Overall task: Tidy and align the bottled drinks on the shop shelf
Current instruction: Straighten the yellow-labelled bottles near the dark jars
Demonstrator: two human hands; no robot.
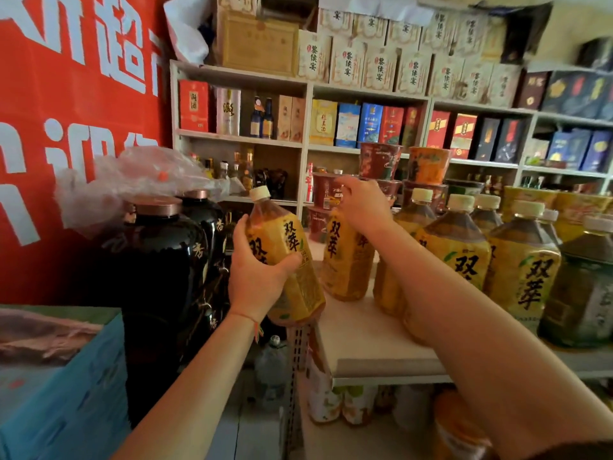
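My left hand (257, 273) grips a yellow-labelled tea bottle (283, 250) with a white cap, tilted left, at the left end of the white shelf (365, 340). My right hand (361, 202) is curled over the top of a second tea bottle (346, 257) that stands upright on the shelf; its cap is hidden under my palm. To the right, several more tea bottles (454, 247) of the same kind stand in rows on the shelf. My right forearm crosses in front of one of them.
Black ceramic jars (162, 257) with copper lids stand at the left, under a plastic bag. A blue crate (66, 376) sits at the lower left. Stacked instant noodle cups (381, 161) stand behind the bottles. Boxed liquor fills the wall shelves (305, 144). More bottles stand on a lower shelf.
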